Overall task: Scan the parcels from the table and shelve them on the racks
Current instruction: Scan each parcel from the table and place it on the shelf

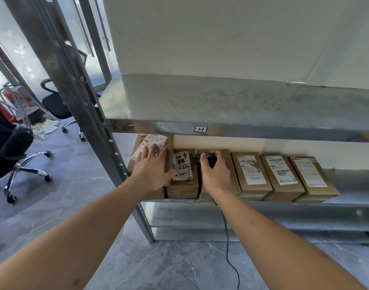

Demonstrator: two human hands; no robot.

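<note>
Left hand [152,168] presses flat on the end parcel [150,147]; right hand [213,170] grips the scanner [206,159], whose cord [229,248] might snag neighbouring parcels.

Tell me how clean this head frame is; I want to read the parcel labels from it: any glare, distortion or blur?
Head view: wide-angle bending bows the rack upright; daylight blows out the glass doors; the shelf edge shows reflections; label print on the parcels is too soft to read; both hands cover parts of labels.
</note>
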